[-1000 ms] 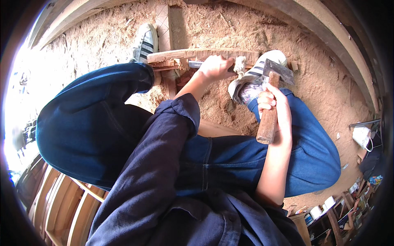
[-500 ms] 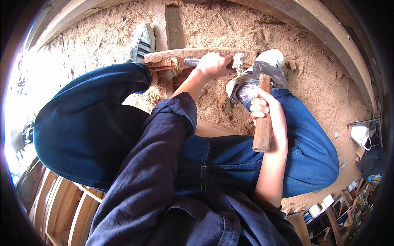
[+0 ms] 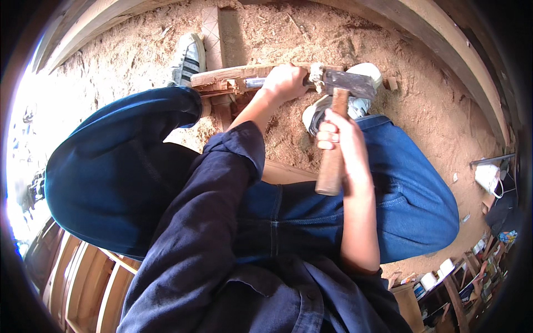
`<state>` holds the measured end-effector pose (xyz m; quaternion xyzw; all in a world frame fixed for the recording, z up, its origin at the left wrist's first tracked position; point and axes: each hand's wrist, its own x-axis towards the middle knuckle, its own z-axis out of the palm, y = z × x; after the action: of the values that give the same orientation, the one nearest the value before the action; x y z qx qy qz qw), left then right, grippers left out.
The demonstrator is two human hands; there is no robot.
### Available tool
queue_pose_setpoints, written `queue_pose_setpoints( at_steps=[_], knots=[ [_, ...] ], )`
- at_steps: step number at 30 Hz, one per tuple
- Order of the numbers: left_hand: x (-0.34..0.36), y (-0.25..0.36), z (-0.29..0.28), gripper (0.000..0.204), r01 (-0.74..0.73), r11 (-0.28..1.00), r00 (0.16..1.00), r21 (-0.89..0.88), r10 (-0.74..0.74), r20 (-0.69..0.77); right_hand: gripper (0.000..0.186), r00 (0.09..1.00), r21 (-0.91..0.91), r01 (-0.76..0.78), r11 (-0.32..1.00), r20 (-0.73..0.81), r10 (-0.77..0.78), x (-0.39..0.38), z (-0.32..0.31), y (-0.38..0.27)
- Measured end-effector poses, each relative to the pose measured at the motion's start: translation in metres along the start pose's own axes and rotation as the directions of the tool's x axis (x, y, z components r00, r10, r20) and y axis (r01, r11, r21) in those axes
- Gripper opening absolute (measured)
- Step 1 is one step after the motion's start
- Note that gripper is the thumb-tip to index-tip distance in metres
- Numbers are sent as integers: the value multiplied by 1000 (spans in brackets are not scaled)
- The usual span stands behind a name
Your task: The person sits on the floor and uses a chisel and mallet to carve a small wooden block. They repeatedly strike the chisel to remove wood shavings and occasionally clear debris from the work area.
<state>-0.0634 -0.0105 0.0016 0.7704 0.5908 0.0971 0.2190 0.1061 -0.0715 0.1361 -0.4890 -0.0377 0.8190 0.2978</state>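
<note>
My left hand is wrapped round a chisel, which lies nearly level with its flat metal blade pointing left. The blade's tip meets a notched, splintered spot on a curved wooden piece. At the chisel's right end, the handle's frayed, pale butt sticks out past my fist. My right hand is closed on the wooden handle of a hammer. Its dark, blocky head is right against the frayed butt, or very close; contact is hard to make out.
My shoes are by both ends of the wooden piece, over ground strewn with sawdust. Under the piece runs a marked timber. Long curved beams arch along the far right. Cluttered shelving stands at lower right, curved boards at lower left.
The hammer has swung left and slightly up, bringing its head from a gap away to the chisel's butt. My left hand has shifted slightly left with the chisel.
</note>
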Motion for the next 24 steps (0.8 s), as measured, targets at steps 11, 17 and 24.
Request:
queue_pose_setpoints(
  at_steps=[11, 17, 24],
  knots=[
    [5, -5, 7, 37, -27, 996, 998, -84, 32, 49, 24, 833, -120, 383, 916, -383, -399, 2, -11, -6],
    [5, 1, -3, 32, 34, 997, 999, -66, -34, -10, 12, 1000, 47, -22, 999, 8, 21, 6, -17, -9],
    [3, -7, 1, 40, 57, 995, 996, -88, -51, 76, 11, 918, 230, 375, 898, -230, -324, -14, -30, -45]
  ],
)
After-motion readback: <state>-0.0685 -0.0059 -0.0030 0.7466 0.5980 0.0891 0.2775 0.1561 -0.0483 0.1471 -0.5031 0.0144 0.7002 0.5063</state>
